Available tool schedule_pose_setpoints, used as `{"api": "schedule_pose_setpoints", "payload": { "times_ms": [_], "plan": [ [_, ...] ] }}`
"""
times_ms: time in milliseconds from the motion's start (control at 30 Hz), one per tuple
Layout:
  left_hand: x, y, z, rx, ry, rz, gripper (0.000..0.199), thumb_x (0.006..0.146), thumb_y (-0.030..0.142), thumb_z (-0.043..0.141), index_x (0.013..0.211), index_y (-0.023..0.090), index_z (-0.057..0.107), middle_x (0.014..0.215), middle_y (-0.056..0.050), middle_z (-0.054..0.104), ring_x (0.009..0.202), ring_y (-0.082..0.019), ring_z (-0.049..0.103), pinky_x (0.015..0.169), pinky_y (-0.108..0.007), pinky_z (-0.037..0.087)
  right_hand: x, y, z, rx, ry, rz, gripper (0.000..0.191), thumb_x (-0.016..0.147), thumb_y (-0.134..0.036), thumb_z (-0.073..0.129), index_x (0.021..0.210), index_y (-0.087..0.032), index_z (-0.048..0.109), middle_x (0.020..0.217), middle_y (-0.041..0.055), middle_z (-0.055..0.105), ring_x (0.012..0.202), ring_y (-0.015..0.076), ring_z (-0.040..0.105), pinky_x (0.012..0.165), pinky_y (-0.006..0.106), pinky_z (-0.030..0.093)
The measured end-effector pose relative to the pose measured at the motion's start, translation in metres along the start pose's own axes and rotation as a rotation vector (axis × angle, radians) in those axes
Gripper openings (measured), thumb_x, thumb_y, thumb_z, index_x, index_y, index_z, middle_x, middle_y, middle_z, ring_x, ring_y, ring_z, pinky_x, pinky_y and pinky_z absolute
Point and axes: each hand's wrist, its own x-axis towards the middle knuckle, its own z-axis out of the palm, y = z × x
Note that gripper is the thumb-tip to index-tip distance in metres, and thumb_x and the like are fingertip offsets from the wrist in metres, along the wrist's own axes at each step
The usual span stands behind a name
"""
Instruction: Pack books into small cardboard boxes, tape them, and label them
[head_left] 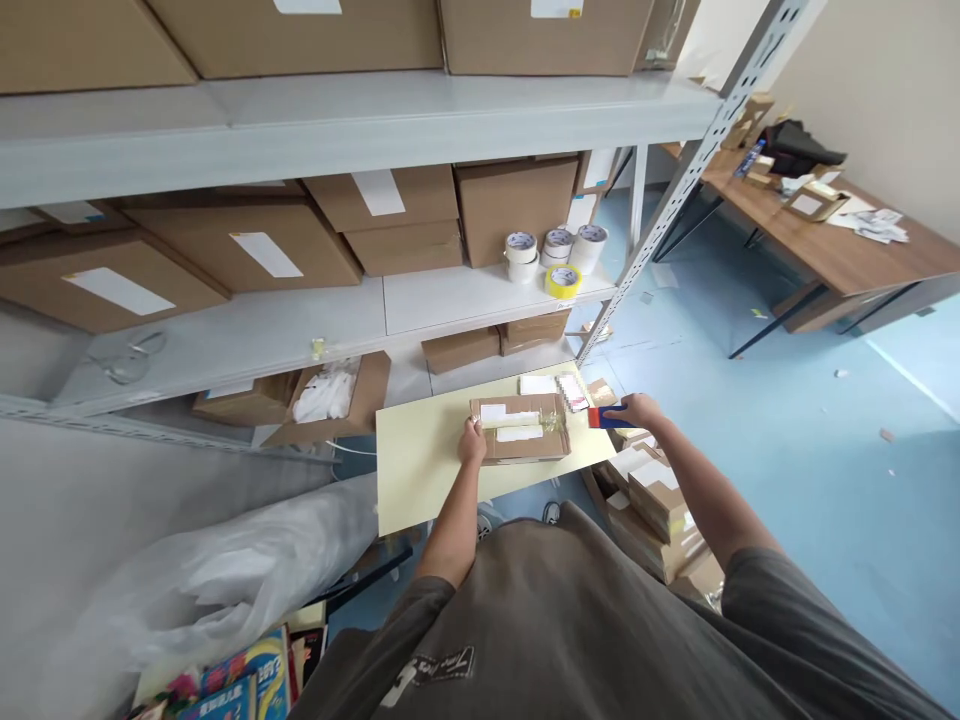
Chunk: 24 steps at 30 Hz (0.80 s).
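Observation:
A flat cardboard box with white labels and a strip of tape across its top lies on the pale yellow board. My left hand is at the box's left edge, its fingers closed on the upper left side. To the right of the box, my right hand is wrapped round the handle of a blue and red tool, which points left just off the board's right edge. Behind the box lie a white label sheet and a printed card.
Tape rolls stand on the middle shelf, among large cartons. Stacked boxes sit at the board's lower right. Plastic wrap is at the left, a wooden desk at the far right.

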Motion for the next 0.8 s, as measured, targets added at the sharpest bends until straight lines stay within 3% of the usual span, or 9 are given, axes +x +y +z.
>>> {"api": "schedule_pose_setpoints", "payload": {
  "times_ms": [100, 233, 367, 467, 567, 633, 733, 800],
  "plan": [
    [0.006, -0.013, -0.013, -0.027, -0.007, 0.009, 0.055, 0.111, 0.055, 0.027, 0.151, 0.026, 0.051, 0.138, -0.015, 0.072, 0.121, -0.029, 0.071, 0.099, -0.038, 0.052, -0.006, -0.013, 0.002, 0.030, -0.014, 0.006, 0.055, 0.081, -0.074, 0.074, 0.075, -0.020, 0.075, 0.077, 0.0112, 0.073, 0.078, 0.0259, 0.070, 0.068, 0.030, 0.047],
    [0.019, -0.039, -0.045, -0.101, -0.027, 0.026, 0.051, 0.110, 0.049, 0.035, 0.145, 0.021, 0.058, 0.145, -0.017, 0.068, 0.134, -0.028, 0.065, 0.106, -0.036, 0.050, -0.010, -0.063, 0.016, 0.119, -0.083, -0.078, 0.055, 0.086, -0.075, 0.069, 0.079, -0.020, 0.074, 0.079, 0.0076, 0.074, 0.078, 0.0228, 0.070, 0.064, 0.027, 0.042],
    [0.029, -0.062, -0.084, -0.132, 0.020, -0.007, 0.054, 0.107, 0.049, 0.045, 0.145, 0.014, 0.059, 0.144, -0.023, 0.068, 0.136, -0.033, 0.063, 0.107, -0.041, 0.050, -0.017, -0.134, 0.024, 0.170, -0.044, -0.149, 0.059, 0.087, -0.079, 0.065, 0.077, -0.022, 0.074, 0.082, 0.0077, 0.076, 0.083, 0.0245, 0.071, 0.063, 0.027, 0.039],
    [0.030, -0.066, -0.111, -0.175, 0.076, 0.011, 0.054, 0.106, 0.049, 0.045, 0.145, 0.014, 0.061, 0.146, -0.022, 0.067, 0.139, -0.032, 0.061, 0.111, -0.042, 0.048, -0.024, -0.197, 0.021, 0.164, -0.010, -0.199, 0.060, 0.087, -0.081, 0.064, 0.077, -0.022, 0.074, 0.083, 0.0096, 0.077, 0.083, 0.0255, 0.072, 0.062, 0.028, 0.040],
    [0.027, -0.065, -0.135, -0.253, 0.096, 0.136, 0.057, 0.109, 0.057, 0.035, 0.134, 0.021, 0.071, 0.139, -0.012, 0.073, 0.135, -0.026, 0.064, 0.110, -0.034, 0.049, -0.030, -0.265, 0.018, 0.128, -0.023, -0.271, 0.060, 0.089, -0.081, 0.061, 0.081, -0.023, 0.076, 0.089, 0.0113, 0.079, 0.087, 0.0270, 0.075, 0.065, 0.028, 0.044],
    [0.024, -0.064, -0.149, -0.348, 0.066, 0.280, 0.063, 0.108, 0.061, 0.034, 0.134, 0.018, 0.072, 0.139, -0.014, 0.073, 0.137, -0.028, 0.063, 0.112, -0.036, 0.047, -0.034, -0.308, 0.017, 0.084, -0.035, -0.312, 0.062, 0.090, -0.082, 0.060, 0.088, -0.022, 0.078, 0.097, 0.0135, 0.080, 0.095, 0.0291, 0.075, 0.070, 0.029, 0.048],
    [0.019, -0.068, -0.164, -0.344, 0.076, 0.225, 0.060, 0.106, 0.062, 0.045, 0.138, 0.017, 0.069, 0.142, -0.017, 0.071, 0.137, -0.031, 0.063, 0.113, -0.039, 0.046, -0.040, -0.361, 0.019, 0.018, -0.041, -0.359, 0.065, 0.090, -0.080, 0.063, 0.103, -0.019, 0.080, 0.110, 0.0180, 0.080, 0.106, 0.0319, 0.075, 0.080, 0.031, 0.052],
    [0.017, -0.071, -0.166, -0.310, 0.091, 0.144, 0.056, 0.105, 0.060, 0.049, 0.134, 0.017, 0.070, 0.138, -0.018, 0.073, 0.133, -0.032, 0.066, 0.110, -0.040, 0.048, -0.042, -0.382, 0.020, -0.010, -0.043, -0.377, 0.068, 0.089, -0.078, 0.066, 0.112, -0.015, 0.079, 0.115, 0.0211, 0.078, 0.111, 0.0333, 0.074, 0.086, 0.032, 0.053]
  ]
}}
